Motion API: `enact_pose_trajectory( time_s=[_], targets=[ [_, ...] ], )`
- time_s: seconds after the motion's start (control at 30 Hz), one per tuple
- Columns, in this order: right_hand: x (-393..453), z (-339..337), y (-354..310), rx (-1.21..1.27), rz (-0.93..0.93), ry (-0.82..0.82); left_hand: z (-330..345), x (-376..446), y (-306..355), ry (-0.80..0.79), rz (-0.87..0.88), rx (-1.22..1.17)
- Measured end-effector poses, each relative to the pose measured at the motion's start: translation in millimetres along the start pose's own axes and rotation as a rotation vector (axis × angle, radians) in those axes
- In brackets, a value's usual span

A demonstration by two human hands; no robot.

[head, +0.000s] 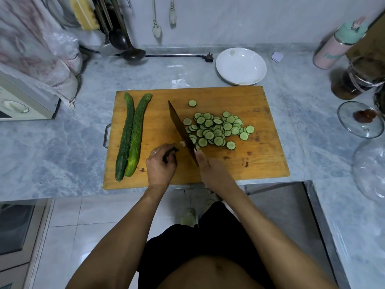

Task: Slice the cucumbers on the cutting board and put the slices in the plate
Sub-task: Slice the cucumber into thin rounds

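Green slices (216, 130) beyond hands (161, 163) (stub seemingly gripped)

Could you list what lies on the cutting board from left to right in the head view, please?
Darker whole cucumber → lighter whole cucumber → left hand, gripping a dark cucumber end → knife held by the right hand → pile of cucumber slices.

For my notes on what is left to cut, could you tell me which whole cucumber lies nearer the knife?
The right-hand cucumber, paler and yellowish at its near end, lies nearer the knife; the darker cucumber lies beyond it.
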State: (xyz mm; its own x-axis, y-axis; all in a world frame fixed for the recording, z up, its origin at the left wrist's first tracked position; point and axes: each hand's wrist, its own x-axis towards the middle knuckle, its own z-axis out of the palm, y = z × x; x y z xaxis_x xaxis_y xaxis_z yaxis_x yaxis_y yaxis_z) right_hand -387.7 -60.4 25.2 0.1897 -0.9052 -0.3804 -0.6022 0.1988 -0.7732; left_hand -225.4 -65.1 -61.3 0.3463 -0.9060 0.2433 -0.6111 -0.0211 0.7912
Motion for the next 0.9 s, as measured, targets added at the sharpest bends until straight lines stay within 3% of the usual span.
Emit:
enact_pose_trajectory(
  time_s=[0.2,0.33,0.47,0.53,0.73,0.9],
  targets=[
    [-11.7,-42.9,5.7,-0.101,-0.046,0.021,-4.7,-1.0,4.3,-0.011,-0.015,-0.037],
    [-13.8,-67.1,10.4,-0.256,-0.114,0.036,-17.5,5.3,16.9,0.101,-0.007,-0.044],
    [-7.2,-78.8,16.3,-0.617,-0.154,0.061,-30.1,18.8,46.1,0.135,0.192,-0.016],
    [-3.9,-82.4,16.1,-0.732,-0.191,0.058,-30.7,28.1,61.3,0.006,0.289,0.017],
    [-0.2,-88.5,16.8,-0.910,-0.282,0.016,-3.8,53.2,92.2,-0.609,0.355,0.127],
    [5.1,-91.2,26.1,-0.885,-0.320,0.001,13.9,82.6,96.1,-0.714,0.371,0.193]
  ],
)
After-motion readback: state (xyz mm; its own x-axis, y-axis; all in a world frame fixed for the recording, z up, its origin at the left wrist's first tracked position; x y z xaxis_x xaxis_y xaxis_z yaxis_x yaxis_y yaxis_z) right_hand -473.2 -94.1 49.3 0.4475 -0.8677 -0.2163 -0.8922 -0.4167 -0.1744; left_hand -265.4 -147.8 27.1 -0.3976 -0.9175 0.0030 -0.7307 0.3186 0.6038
